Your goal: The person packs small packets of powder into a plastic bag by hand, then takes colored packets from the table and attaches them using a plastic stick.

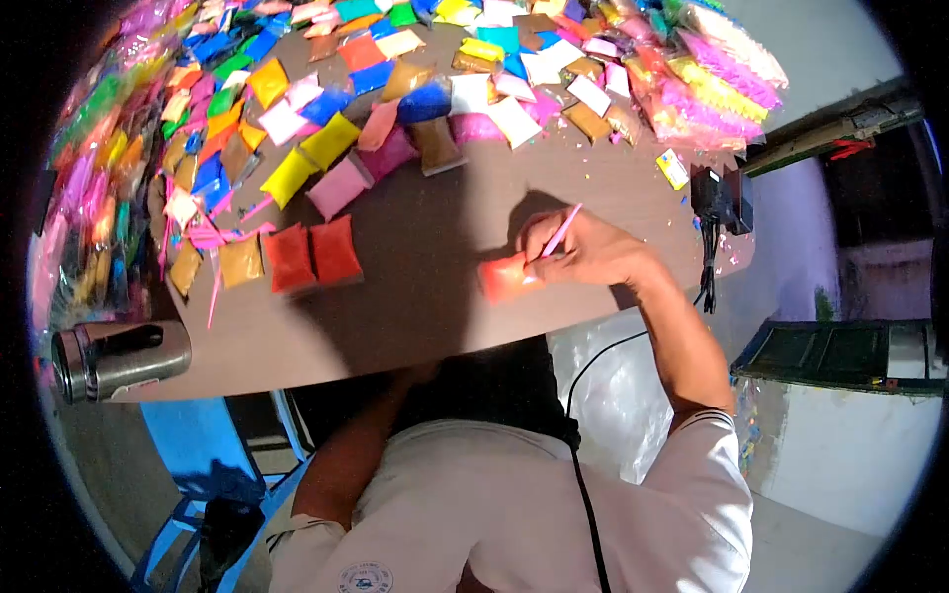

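My right hand is closed around a thin pink stick that slants up between its fingers. Under its fingertips a small red packet lies on the table, brightly lit; whether the stick touches it I cannot tell. To the left, two more red packets lie side by side, with a tan packet beside them. My left hand is low by the table's front edge, in deep shadow, with its fingers hidden.
Packets in many colours cover the back of the brown table. Filled clear bags stand at the back right. A metal tumbler lies at the front left, and a black adapter with cables sits at the right edge.
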### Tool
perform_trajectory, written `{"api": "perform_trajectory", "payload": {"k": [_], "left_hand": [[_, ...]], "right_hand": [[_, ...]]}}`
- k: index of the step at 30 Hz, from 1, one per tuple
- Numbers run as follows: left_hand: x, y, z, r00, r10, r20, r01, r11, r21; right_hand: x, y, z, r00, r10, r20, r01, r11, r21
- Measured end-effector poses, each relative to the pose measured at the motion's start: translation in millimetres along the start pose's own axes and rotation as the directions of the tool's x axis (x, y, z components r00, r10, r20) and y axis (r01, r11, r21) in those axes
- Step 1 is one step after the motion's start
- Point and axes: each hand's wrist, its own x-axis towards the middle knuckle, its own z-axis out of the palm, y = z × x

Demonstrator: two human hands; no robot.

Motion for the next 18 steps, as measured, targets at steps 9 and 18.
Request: {"api": "perform_trajectory", "payload": {"k": [9,18], "left_hand": [[3,105,-136,0.900,-0.140,0.413,0.367,0.754,-0.544],[2,150,-173,0.902,0.126,0.413,0.309,0.477,-0.822]], "right_hand": [[8,12,43,0.910,-0.275,-0.311,0.277,0.960,-0.040],[-6,16,101,0.728,-0.148,-0.669,0.266,0.961,0.077]]}}
